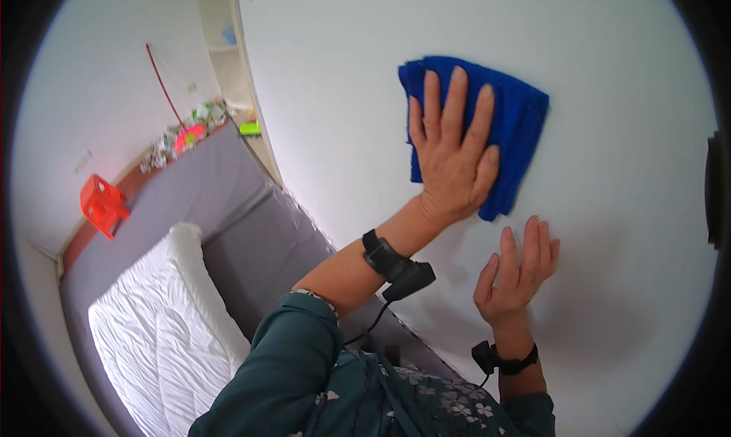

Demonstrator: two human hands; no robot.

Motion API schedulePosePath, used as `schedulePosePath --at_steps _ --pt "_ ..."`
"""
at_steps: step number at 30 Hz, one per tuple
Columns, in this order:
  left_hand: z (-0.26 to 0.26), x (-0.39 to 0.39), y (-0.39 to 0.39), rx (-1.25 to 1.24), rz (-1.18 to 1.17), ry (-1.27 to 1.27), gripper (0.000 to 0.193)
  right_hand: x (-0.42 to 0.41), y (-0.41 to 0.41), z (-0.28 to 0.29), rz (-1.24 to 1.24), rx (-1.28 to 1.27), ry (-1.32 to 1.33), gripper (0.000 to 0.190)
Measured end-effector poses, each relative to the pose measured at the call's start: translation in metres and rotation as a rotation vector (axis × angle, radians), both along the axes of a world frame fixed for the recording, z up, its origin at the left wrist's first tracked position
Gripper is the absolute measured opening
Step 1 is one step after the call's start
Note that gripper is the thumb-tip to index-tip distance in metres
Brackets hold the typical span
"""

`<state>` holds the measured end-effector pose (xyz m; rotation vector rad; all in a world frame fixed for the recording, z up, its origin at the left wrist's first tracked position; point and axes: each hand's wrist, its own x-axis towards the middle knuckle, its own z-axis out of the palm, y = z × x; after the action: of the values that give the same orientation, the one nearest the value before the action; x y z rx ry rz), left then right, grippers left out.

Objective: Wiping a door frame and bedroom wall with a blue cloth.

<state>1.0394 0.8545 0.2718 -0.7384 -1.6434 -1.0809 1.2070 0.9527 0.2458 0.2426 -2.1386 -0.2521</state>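
A folded blue cloth (522,117) lies flat against a large smooth white panel (337,94). My left hand (454,157) presses it there, palm down and fingers spread over its left part. The cloth's right side and a lower corner stick out past the hand. Lower and to the right, my right hand (517,277) is raised at the panel with fingers apart and nothing in it; whether it touches the surface I cannot tell. Both wrists carry black strapped devices with cables.
A bed with a grey sheet (228,180) stands at left, bearing a white quilt (165,328). A red plastic stool (101,206) is by its far edge, near a pink object (189,138) with a red stick and cluttered small things. Open shelves (225,74) adjoin the panel.
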Motion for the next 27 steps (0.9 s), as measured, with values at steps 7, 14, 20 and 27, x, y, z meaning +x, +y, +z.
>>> schedulePosePath --at_steps 7,14,20,27 --pt "-0.034 -0.001 0.007 -0.043 -0.106 0.061 0.053 0.026 0.025 0.023 -0.158 -0.025 0.24 0.041" --pt "-0.106 -0.026 -0.029 -0.243 -0.052 0.206 0.063 0.038 0.026 0.003 -0.404 -0.094 0.273 0.045" --pt "-0.012 -0.069 -0.049 -0.076 0.066 0.036 0.071 0.004 0.003 0.011 -0.552 -0.122 0.365 0.049" --pt "0.011 -0.092 -0.06 -0.079 -0.057 0.162 0.069 -0.017 0.012 -0.001 -0.683 -0.031 0.45 0.052"
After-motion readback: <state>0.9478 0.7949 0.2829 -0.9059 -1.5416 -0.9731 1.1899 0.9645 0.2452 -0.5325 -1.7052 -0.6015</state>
